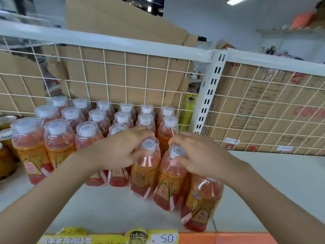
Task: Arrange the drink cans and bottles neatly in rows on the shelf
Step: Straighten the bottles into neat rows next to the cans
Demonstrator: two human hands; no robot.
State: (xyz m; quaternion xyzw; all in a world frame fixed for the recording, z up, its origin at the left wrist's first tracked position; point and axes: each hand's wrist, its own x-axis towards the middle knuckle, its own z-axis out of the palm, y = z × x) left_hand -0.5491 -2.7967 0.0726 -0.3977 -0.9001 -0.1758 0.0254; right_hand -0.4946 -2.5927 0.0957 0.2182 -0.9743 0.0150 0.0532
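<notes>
Head view, left to right. Gold cans sit at the far left of the shelf, partly cut off by the frame edge. Just right of them are rows of bottles: orange drink, white caps under clear plastic, upright, packed back against the wire grid.

Left hand comes in from near left, fingers curled round the neck of the first loose bottle, which stands upright at the near right corner of the rows. Right hand is close beside the left, not touching it. Its thumb and fingers pinch the cap of the second loose bottle, just right of the first.

Third loose bottle is nearer and further right, against the second, its top hidden under the right wrist.

A white slotted post stands at the far side, and cardboard boxes show behind the grid on the right. A price strip runs along the near shelf edge, with a tag reading 50.
</notes>
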